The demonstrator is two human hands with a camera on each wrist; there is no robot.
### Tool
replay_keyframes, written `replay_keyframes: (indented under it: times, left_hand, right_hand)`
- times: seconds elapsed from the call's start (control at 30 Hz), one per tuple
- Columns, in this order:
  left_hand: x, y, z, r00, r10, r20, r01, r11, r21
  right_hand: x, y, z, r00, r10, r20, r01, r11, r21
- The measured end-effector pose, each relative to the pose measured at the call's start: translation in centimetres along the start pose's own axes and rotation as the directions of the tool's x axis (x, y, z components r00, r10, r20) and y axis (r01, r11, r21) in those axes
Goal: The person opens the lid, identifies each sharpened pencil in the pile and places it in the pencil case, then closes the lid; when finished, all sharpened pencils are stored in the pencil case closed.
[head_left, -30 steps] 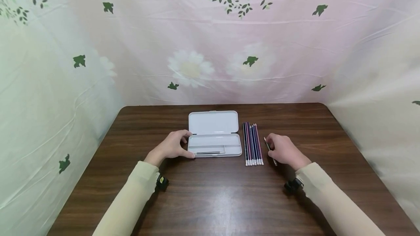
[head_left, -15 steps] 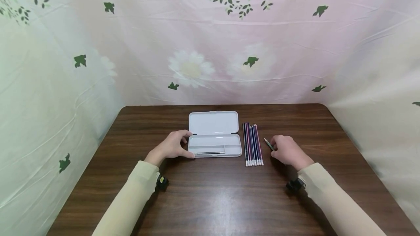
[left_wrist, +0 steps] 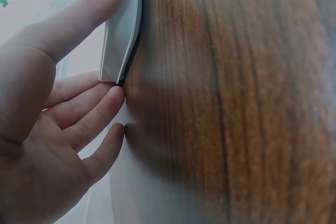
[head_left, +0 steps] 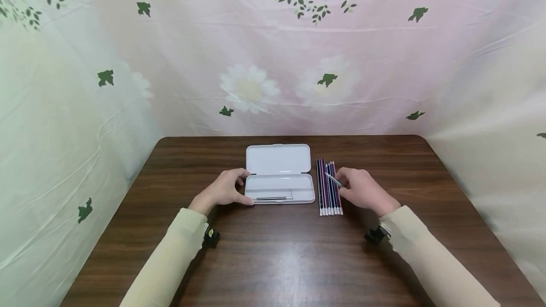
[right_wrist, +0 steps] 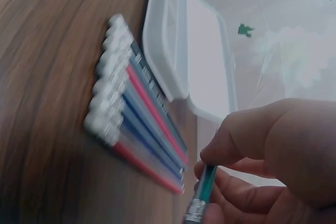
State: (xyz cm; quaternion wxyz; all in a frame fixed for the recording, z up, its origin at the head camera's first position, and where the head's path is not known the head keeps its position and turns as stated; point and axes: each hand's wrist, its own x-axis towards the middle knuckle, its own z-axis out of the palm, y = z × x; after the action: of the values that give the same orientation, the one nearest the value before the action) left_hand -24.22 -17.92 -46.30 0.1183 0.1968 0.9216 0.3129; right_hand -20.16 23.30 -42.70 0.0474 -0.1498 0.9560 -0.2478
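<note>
A white pencil case [head_left: 278, 159] lies with its lid folded back on the table. My left hand [head_left: 224, 188] grips the left end of its tray, thumb along the front wall and fingers at the far corner; in the left wrist view the thumb presses the case wall [left_wrist: 123, 30]. One slim dark stick [head_left: 273, 198] lies in the tray's front compartment. In my right hand [head_left: 362, 188] a green pencil [right_wrist: 208, 184] is pinched between thumb and fingers, its metal band lowermost in the right wrist view. It overlaps the row of pencils [head_left: 326, 193] in the head view.
The row holds several striped pencils with white erasers [right_wrist: 107, 72] toward the front, just right of the case. Brown wood table [head_left: 256, 259] surrounds everything. A printed cloth [head_left: 273, 60] hangs behind and at both sides.
My right hand has lifted the green pencil from the table right of the row and carried it left, over the row. The left hand and the case have stayed put.
</note>
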Motion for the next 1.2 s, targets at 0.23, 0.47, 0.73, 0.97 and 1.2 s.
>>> replay_keyframes:
  times: [0.23, 0.47, 0.73, 0.97, 1.2]
  left_hand:
    - [0.1, 0.0, 0.1, 1.000, 0.003, 0.001, -0.003, 1.000, 0.000]
    - [0.0, 0.1, 0.0, 1.000, 0.004, -0.001, -0.004, 1.000, -0.005]
    - [0.1, 0.0, 0.0, 1.000, 0.010, 0.000, -0.010, 1.000, 0.000]
    - [0.0, -0.2, 0.1, 1.000, 0.012, -0.002, -0.012, 1.000, -0.004]
    - [0.0, -0.1, 0.0, 1.000, 0.015, -0.004, -0.015, 1.000, -0.014]
  right_hand:
    - [1.1, -2.4, 0.7, 0.995, -0.100, -0.020, 0.101, 0.995, 0.014]
    - [2.1, -4.1, 1.6, 0.982, -0.188, -0.027, 0.188, 0.982, -0.004]
    - [3.2, -6.6, 3.0, 0.968, -0.249, 0.023, 0.248, 0.969, 0.007]
    - [3.9, -8.7, 4.6, 0.945, -0.308, 0.113, 0.310, 0.951, 0.003]
    - [4.6, -10.2, 5.9, 0.945, -0.291, 0.153, 0.297, 0.955, -0.020]
